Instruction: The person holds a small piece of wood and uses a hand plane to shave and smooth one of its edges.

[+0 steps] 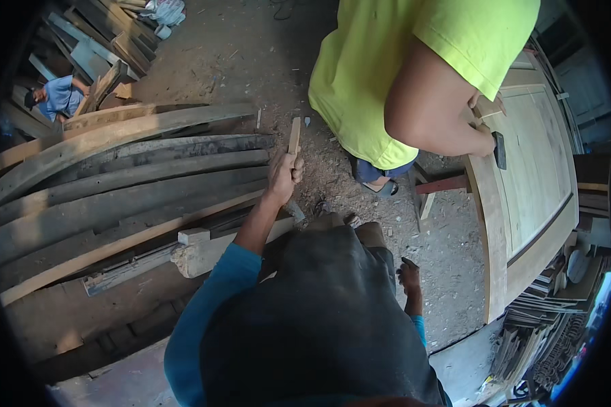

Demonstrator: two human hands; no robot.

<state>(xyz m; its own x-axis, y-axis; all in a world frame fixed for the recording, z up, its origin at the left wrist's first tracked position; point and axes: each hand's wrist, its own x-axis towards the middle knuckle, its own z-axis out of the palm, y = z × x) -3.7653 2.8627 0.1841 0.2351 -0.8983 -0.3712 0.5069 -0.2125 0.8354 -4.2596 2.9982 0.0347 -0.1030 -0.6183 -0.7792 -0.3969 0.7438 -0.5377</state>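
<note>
My left hand (285,175) is closed around a short, narrow strip of pale wood (294,134), which sticks up out of the fist. Beside that hand lie long curved wooden beams (136,183). On the other side of my body, low down, hangs my right hand (409,277). Its fingers are loosely bent and somewhat apart, with one stretched forward; I make out nothing held in it. Ahead of me a co-worker in a yellow shirt (366,88) leans over a panelled wooden door (536,163), one hand at a dark-headed hammer (500,150).
Another person in a blue shirt (62,96) is at the far left among stacked boards (102,41). A red wooden support (442,185) stands under the door. Thin wood pieces (543,319) are piled at the right. Shavings lie scattered over the dirt floor (251,61).
</note>
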